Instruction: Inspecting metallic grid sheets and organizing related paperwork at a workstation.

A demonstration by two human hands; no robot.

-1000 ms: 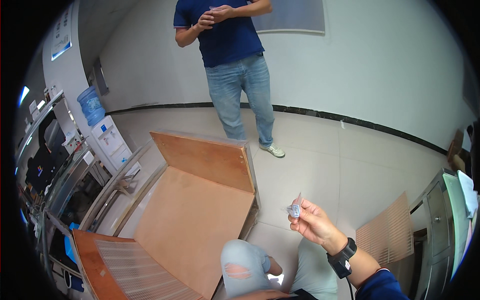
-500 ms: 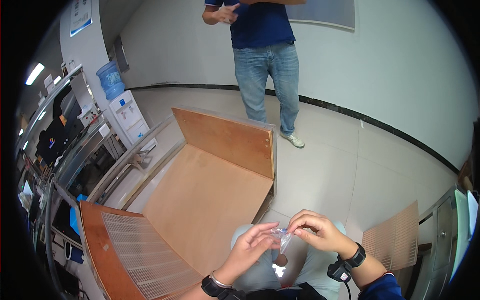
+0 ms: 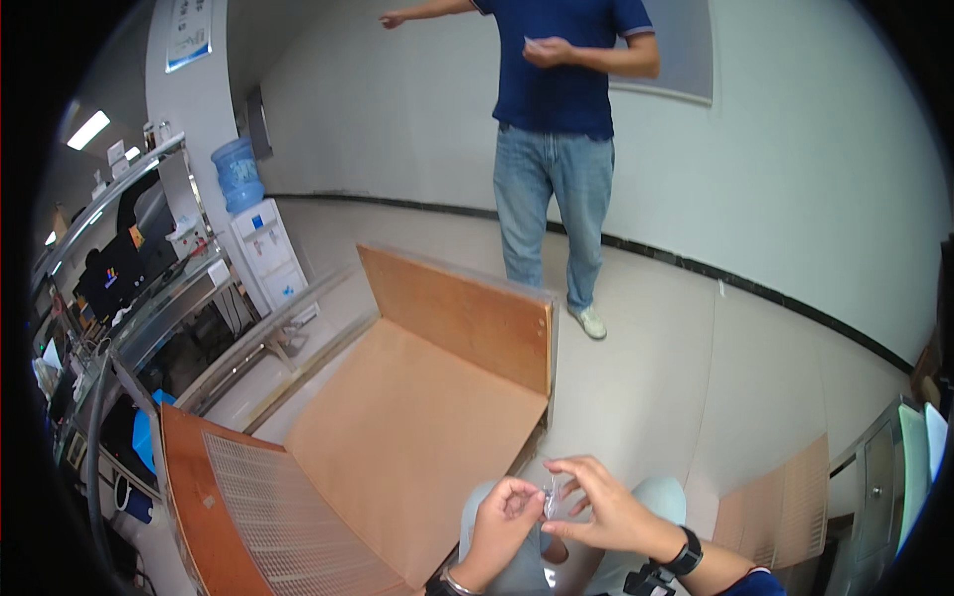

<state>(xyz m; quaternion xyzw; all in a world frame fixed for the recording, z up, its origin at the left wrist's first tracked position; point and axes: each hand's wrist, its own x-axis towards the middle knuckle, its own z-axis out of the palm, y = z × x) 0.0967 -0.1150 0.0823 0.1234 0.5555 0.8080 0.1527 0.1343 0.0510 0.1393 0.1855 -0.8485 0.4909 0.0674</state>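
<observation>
A small clear plastic bag (image 3: 551,503) is held up over my lap. My left hand (image 3: 505,524) pinches its left side between thumb and forefinger, the other fingers curled in. On the other side, my right hand (image 3: 608,509) has its fingers spread around the bag, thumb below and forefinger above. Whether those fingertips touch the plastic I cannot tell. What the bag contains is too small to make out.
A low wooden platform (image 3: 417,417) with a metal frame and upright boards stands in front of me. A person (image 3: 554,139) in a blue shirt stands beyond it. A water dispenser (image 3: 268,253) is at the far left, a grey metal cabinet (image 3: 879,492) at the right.
My right hand has gone from pinching the bag to spread fingers, while my left has closed on it. The standing person has stretched an arm out to the left. The view has tilted up.
</observation>
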